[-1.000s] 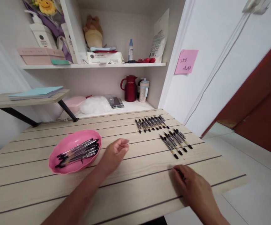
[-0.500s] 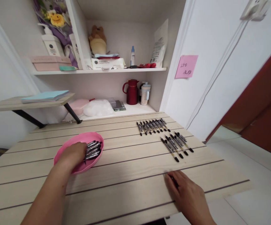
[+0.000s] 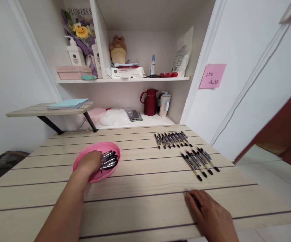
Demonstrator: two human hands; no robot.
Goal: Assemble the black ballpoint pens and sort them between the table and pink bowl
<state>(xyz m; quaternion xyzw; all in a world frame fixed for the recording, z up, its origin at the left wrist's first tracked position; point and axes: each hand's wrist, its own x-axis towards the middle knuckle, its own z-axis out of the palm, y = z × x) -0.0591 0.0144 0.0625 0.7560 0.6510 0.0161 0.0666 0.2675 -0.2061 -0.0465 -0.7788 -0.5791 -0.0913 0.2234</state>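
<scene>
My left hand (image 3: 90, 163) reaches into a pink bowl (image 3: 82, 153). Its fingers point down beside a bunch of black-and-clear pens (image 3: 109, 160), hidden from me, so a grip cannot be made out. Low on the right, my right hand (image 3: 208, 210) rests on the table, closed. A dark patch shows between its thumb and forefinger; whether that is an object or shadow is unclear. Beyond this hand, several pens (image 3: 199, 163) lie side by side, slanting, with black ends towards me. Behind them is a longer row of similar pens (image 3: 173, 139).
The slatted wooden table (image 3: 140, 181) meets a white shelf unit (image 3: 145, 80) at the back. A small raised stand (image 3: 38, 109) bearing blue paper (image 3: 68, 103) is at left. A red jug (image 3: 150, 102) and a pale cup (image 3: 164, 105) stand on the lower shelf.
The whole view has shifted, so everything sits further right and slightly lower. My left hand stays in the bowl and my right hand stays closed on the table. The pen rows look the same.
</scene>
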